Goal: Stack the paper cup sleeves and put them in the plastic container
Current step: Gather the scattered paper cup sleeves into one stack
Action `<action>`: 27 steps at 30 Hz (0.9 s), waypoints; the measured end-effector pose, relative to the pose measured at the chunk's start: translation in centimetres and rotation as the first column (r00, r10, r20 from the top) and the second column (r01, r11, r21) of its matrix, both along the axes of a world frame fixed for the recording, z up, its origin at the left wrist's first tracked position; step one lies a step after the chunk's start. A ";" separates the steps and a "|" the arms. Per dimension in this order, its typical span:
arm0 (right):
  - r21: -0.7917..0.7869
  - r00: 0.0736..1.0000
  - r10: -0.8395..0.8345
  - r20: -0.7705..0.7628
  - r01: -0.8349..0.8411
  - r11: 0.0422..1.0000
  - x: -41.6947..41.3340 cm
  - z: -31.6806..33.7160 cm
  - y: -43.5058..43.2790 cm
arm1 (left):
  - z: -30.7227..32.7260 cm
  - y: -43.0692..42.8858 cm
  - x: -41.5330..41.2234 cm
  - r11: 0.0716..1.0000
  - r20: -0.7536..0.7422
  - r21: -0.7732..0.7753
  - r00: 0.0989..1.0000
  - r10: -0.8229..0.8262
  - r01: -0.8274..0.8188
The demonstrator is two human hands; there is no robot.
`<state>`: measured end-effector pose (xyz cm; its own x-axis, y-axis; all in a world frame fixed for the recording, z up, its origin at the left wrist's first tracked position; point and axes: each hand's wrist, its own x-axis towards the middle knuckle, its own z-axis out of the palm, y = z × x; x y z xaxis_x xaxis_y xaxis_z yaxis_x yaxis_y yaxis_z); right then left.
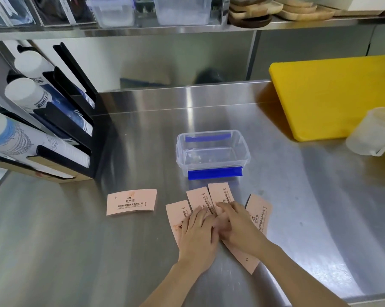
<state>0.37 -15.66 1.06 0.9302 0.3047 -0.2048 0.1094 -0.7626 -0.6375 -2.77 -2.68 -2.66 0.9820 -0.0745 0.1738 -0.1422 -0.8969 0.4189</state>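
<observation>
On the steel bench (76, 240), one pink sleeve (131, 202) lies alone, print readable. Beside it, four fanned sleeves (260, 213) are half hidden beneath the left hand (198, 231) and right hand (238, 227), both flat, gripping nothing. Behind them stands the clear plastic container (212, 151), blue-clipped.

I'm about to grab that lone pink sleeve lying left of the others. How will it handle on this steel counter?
The lone sleeve looks like thin flattened card, so probably very light and somewhat bendy. It lies flat on the smooth steel counter, so it will likely slide when pushed and be awkward to pinch up. Being flat, it should not roll or tip.
</observation>
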 end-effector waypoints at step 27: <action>0.533 0.862 -0.357 -0.359 0.504 0.680 3.0 2.1 -2.9 | 5.3 1.2 2.0 0.586 -0.408 -0.721 0.910 0.072 -0.370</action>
